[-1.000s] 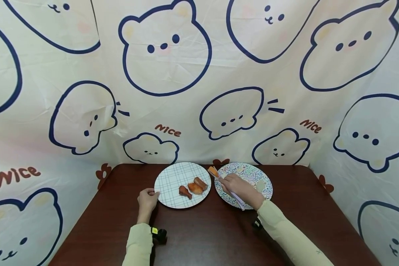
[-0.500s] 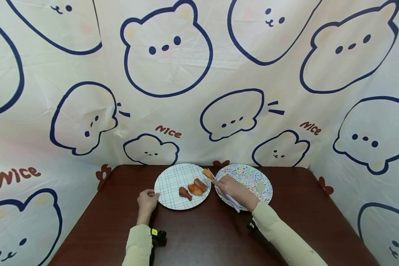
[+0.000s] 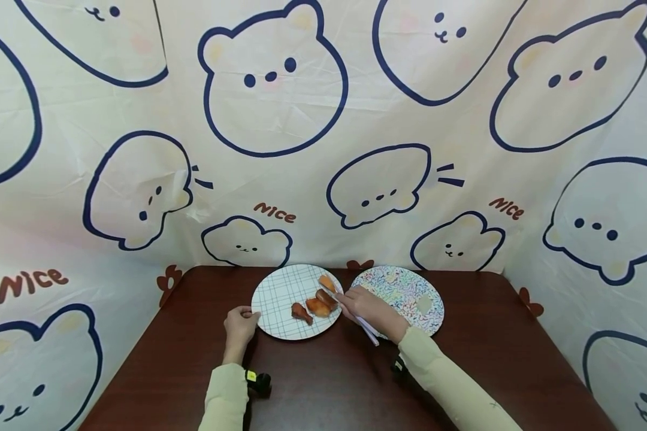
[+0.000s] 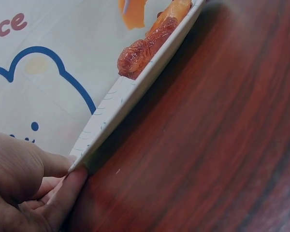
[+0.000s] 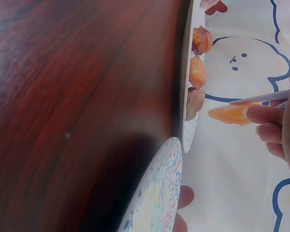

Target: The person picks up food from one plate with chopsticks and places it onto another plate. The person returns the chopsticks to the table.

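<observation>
My left hand (image 3: 239, 328) pinches the left rim of a white plate with a blue grid (image 3: 274, 302) between thumb and fingers, as the left wrist view shows close up. On that plate lie a drumstick (image 3: 301, 312), a glazed brown piece of meat (image 3: 317, 307) and a sausage-like piece (image 3: 326, 299). My right hand (image 3: 371, 311) grips pale lilac chopsticks (image 3: 368, 331). Their tips hold an orange, wedge-shaped piece of food (image 5: 232, 114), which hangs above the gridded plate's far right side.
A colourful speckled plate (image 3: 393, 281) stands at the right, partly under my right forearm, with a pale flat piece (image 3: 423, 304) on it. Both plates rest on a dark brown wooden table (image 3: 313, 383). A cartoon-printed cloth (image 3: 313, 179) hangs right behind the table's far edge.
My right hand has moved left with the chopsticks, carrying the orange piece from beside the speckled plate to over the gridded plate. My left hand stays at the rim.
</observation>
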Demonstrator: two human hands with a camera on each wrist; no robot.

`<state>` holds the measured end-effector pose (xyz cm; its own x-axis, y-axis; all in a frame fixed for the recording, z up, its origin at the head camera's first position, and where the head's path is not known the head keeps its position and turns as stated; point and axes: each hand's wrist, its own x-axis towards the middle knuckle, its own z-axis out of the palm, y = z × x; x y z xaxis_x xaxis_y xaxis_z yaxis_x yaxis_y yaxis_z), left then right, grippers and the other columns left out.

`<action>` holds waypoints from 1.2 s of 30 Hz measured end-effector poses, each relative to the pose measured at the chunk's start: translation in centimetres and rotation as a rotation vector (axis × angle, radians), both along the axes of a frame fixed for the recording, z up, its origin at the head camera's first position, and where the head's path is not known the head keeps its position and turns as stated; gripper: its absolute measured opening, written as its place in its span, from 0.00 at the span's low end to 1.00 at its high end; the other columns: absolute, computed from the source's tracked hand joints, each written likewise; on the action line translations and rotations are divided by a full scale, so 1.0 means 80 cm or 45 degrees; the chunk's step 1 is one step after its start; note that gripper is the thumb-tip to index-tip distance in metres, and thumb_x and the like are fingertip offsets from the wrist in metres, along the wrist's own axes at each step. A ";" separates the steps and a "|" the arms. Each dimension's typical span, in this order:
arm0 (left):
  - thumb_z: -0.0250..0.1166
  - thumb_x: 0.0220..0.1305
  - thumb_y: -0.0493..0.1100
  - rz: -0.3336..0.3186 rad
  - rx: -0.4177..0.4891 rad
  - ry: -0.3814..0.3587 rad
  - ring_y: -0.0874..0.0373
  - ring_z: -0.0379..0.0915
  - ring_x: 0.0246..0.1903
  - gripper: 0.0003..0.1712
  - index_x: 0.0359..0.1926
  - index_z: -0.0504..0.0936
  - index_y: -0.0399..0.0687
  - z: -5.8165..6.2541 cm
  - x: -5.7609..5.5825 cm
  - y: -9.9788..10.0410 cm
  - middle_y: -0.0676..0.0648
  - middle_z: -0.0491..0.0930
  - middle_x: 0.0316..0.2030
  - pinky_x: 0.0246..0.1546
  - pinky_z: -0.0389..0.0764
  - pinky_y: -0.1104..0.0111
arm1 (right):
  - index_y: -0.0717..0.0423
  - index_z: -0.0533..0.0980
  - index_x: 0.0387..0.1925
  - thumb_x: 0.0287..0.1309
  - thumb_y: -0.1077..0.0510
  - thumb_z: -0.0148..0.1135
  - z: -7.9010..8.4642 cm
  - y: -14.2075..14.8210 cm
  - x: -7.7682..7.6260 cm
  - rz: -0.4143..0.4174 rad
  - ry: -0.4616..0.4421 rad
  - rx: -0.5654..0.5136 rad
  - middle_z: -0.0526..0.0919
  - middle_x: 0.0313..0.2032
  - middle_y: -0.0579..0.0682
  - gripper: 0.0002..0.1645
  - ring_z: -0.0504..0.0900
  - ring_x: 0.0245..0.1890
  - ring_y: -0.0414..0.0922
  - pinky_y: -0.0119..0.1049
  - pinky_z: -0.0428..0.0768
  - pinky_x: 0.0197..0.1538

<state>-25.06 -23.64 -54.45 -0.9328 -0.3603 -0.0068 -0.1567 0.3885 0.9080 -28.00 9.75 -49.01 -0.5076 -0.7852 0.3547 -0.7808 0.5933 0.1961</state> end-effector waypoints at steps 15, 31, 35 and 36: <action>0.63 0.70 0.38 0.006 -0.005 -0.005 0.36 0.76 0.46 0.18 0.54 0.78 0.26 -0.005 0.001 -0.002 0.30 0.78 0.45 0.40 0.80 0.51 | 0.61 0.81 0.58 0.69 0.56 0.64 -0.020 -0.027 -0.019 0.106 0.093 -0.080 0.87 0.35 0.47 0.20 0.81 0.38 0.42 0.33 0.81 0.45; 0.63 0.70 0.38 0.018 -0.012 -0.008 0.38 0.77 0.43 0.18 0.53 0.79 0.26 -0.004 0.000 -0.004 0.31 0.79 0.43 0.38 0.80 0.53 | 0.59 0.81 0.58 0.74 0.55 0.56 -0.023 -0.054 -0.033 0.066 0.076 -0.011 0.88 0.40 0.48 0.18 0.82 0.41 0.43 0.35 0.80 0.52; 0.63 0.70 0.38 0.022 -0.022 -0.008 0.38 0.77 0.43 0.18 0.53 0.79 0.26 -0.005 -0.002 -0.003 0.31 0.79 0.42 0.39 0.80 0.53 | 0.58 0.81 0.56 0.75 0.55 0.55 -0.024 -0.059 -0.036 0.027 0.031 0.011 0.88 0.42 0.49 0.17 0.83 0.42 0.44 0.36 0.80 0.53; 0.63 0.69 0.38 0.025 -0.029 -0.004 0.38 0.77 0.43 0.18 0.53 0.79 0.26 -0.005 -0.003 -0.002 0.31 0.80 0.42 0.39 0.80 0.52 | 0.58 0.81 0.56 0.76 0.55 0.54 -0.024 -0.060 -0.037 0.018 0.005 0.012 0.88 0.42 0.49 0.17 0.83 0.42 0.44 0.36 0.80 0.53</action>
<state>-25.26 -23.82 -54.87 -0.9255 -0.3787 -0.0010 -0.1672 0.4062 0.8983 -30.93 4.96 -50.96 -0.4948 -0.7959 0.3490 -0.7885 0.5800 0.2048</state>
